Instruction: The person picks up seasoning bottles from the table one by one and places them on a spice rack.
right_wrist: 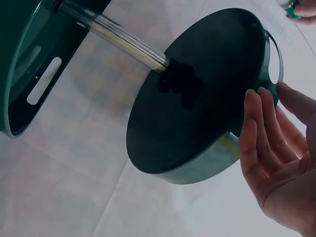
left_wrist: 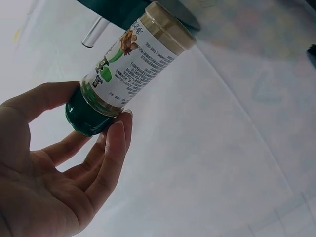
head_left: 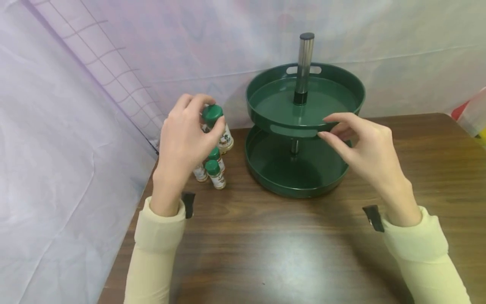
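My left hand [head_left: 186, 133] pinches the green cap of a spice jar [left_wrist: 133, 64] between thumb and fingers. The jar has a white printed label and brownish contents. Below that hand, several smaller green-capped spice jars [head_left: 217, 179] stand on the table, partly hidden by it. At the near right rim of a green two-tier tray [head_left: 305, 131], my right hand [head_left: 366, 147] holds the upper tier's edge beside its handle slot. From below, the right wrist view shows the fingers and thumb at that rim [right_wrist: 207, 165]. Both tiers look bare.
A metal post [head_left: 305, 63] with a black top rises through the tray's centre. The brown wooden table [head_left: 243, 253] extends in front and right. White sheeting [head_left: 190, 50] hangs behind and at left. A red and clear object [head_left: 471, 109] shows at the right edge.
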`<state>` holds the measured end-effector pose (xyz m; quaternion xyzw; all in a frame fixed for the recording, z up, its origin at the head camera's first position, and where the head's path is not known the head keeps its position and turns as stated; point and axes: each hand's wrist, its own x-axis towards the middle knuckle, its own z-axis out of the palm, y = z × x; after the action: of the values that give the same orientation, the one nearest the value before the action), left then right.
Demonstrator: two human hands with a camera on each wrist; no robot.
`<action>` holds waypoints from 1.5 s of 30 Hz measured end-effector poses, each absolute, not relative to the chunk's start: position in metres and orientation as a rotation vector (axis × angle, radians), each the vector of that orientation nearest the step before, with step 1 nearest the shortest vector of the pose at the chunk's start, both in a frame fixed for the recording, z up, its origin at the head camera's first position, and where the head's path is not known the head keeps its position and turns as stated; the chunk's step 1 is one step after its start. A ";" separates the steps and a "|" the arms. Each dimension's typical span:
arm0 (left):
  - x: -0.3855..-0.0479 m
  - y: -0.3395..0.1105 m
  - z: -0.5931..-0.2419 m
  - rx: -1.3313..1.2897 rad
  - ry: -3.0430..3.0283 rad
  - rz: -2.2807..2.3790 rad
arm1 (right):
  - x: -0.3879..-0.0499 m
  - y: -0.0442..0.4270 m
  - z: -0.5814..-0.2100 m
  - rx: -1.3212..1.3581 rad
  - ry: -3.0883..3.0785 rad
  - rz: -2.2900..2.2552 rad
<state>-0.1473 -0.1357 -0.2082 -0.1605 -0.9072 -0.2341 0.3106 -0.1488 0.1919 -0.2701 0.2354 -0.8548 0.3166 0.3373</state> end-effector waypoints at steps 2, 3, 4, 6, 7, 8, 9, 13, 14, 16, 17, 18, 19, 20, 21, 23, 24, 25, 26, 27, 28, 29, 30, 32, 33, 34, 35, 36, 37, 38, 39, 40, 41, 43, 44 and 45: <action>-0.150 -0.133 -0.202 -0.443 -2.388 -0.614 | -0.149 0.191 -0.270 0.606 -2.227 0.822; -0.152 -0.131 -0.199 -0.449 -2.385 -0.614 | -0.149 0.191 -0.270 0.605 -2.224 0.821; -0.153 -0.130 -0.196 -0.457 -2.380 -0.614 | -0.150 0.190 -0.270 0.606 -2.220 0.822; -0.155 -0.128 -0.191 -0.471 -2.367 -0.616 | -0.150 0.189 -0.270 0.608 -2.213 0.828; -0.156 -0.126 -0.188 -0.475 -2.362 -0.618 | -0.150 0.189 -0.270 0.609 -2.211 0.830; -0.156 -0.125 -0.186 -0.478 -2.357 -0.621 | -0.150 0.188 -0.270 0.608 -2.210 0.833; -0.157 -0.124 -0.184 -0.481 -2.352 -0.626 | -0.150 0.188 -0.270 0.608 -2.209 0.835; -0.160 -0.117 -0.176 -0.509 -2.315 -0.629 | -0.149 0.186 -0.271 0.597 -2.213 0.837; -0.161 -0.116 -0.174 -0.520 -2.302 -0.627 | -0.149 0.186 -0.271 0.594 -2.215 0.838; -0.163 -0.113 -0.171 -0.540 -2.282 -0.620 | -0.149 0.186 -0.271 0.586 -2.217 0.837; -0.165 -0.111 -0.169 -0.548 -2.273 -0.616 | -0.149 0.186 -0.271 0.582 -2.218 0.836; -0.166 -0.110 -0.168 -0.555 -2.266 -0.610 | -0.149 0.186 -0.271 0.577 -2.219 0.834; -0.168 -0.108 -0.166 -0.557 -2.262 -0.609 | -0.149 0.186 -0.271 0.573 -2.219 0.833; -0.170 -0.107 -0.165 -0.560 -2.258 -0.604 | -0.148 0.186 -0.271 0.570 -2.221 0.831; -0.172 -0.105 -0.163 -0.559 -2.257 -0.599 | -0.148 0.186 -0.271 0.566 -2.222 0.828; -0.175 -0.103 -0.161 -0.555 -2.260 -0.585 | -0.148 0.185 -0.271 0.561 -2.228 0.828; -0.177 -0.102 -0.159 -0.552 -2.266 -0.577 | -0.148 0.185 -0.271 0.560 -2.230 0.827; -0.178 -0.101 -0.158 -0.547 -2.275 -0.570 | -0.148 0.185 -0.272 0.558 -2.233 0.827; -0.180 -0.099 -0.156 -0.541 -2.287 -0.560 | -0.148 0.185 -0.272 0.557 -2.235 0.827; -0.182 -0.098 -0.155 -0.533 -2.300 -0.554 | -0.148 0.185 -0.272 0.556 -2.236 0.827; -0.184 -0.097 -0.154 -0.526 -2.312 -0.548 | -0.148 0.185 -0.272 0.557 -2.236 0.828; -0.186 -0.096 -0.153 -0.524 -2.321 -0.546 | -0.148 0.184 -0.272 0.558 -2.235 0.828; -0.188 -0.096 -0.152 -0.519 -2.332 -0.546 | -0.148 0.184 -0.272 0.559 -2.233 0.828; -0.193 -0.095 -0.151 -0.515 -2.347 -0.551 | -0.148 0.184 -0.272 0.561 -2.229 0.831; -0.195 -0.094 -0.151 -0.518 -2.349 -0.559 | -0.148 0.184 -0.273 0.562 -2.226 0.833; -0.198 -0.094 -0.151 -0.522 -2.351 -0.570 | -0.148 0.184 -0.273 0.563 -2.224 0.835; -0.201 -0.094 -0.152 -0.524 -2.352 -0.580 | -0.148 0.184 -0.273 0.564 -2.221 0.835; -0.204 -0.094 -0.153 -0.524 -2.353 -0.587 | -0.149 0.184 -0.273 0.563 -2.220 0.835; -0.207 -0.094 -0.154 -0.524 -2.353 -0.597 | -0.149 0.184 -0.274 0.564 -2.220 0.835; -0.210 -0.094 -0.155 -0.523 -2.354 -0.608 | -0.149 0.183 -0.274 0.567 -2.221 0.835; -0.213 -0.094 -0.156 -0.520 -2.355 -0.615 | -0.149 0.183 -0.274 0.569 -2.223 0.835; -0.215 -0.094 -0.157 -0.514 -2.357 -0.621 | -0.150 0.183 -0.274 0.571 -2.225 0.832; -0.218 -0.094 -0.158 -0.514 -2.357 -0.635 | -0.150 0.183 -0.273 0.572 -2.229 0.829; -0.223 -0.093 -0.160 -0.499 -2.377 -0.662 | -0.150 0.183 -0.273 0.569 -2.234 0.820; -0.226 -0.092 -0.160 -0.493 -2.390 -0.673 | -0.151 0.183 -0.272 0.564 -2.236 0.816; -0.229 -0.092 -0.161 -0.487 -2.403 -0.684 | -0.151 0.183 -0.272 0.559 -2.238 0.813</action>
<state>-0.2291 -0.0920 -0.1607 -0.1828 -0.9024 -0.2568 0.2939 -0.1506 0.1835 -0.2722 0.2147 -0.8602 0.3126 0.3409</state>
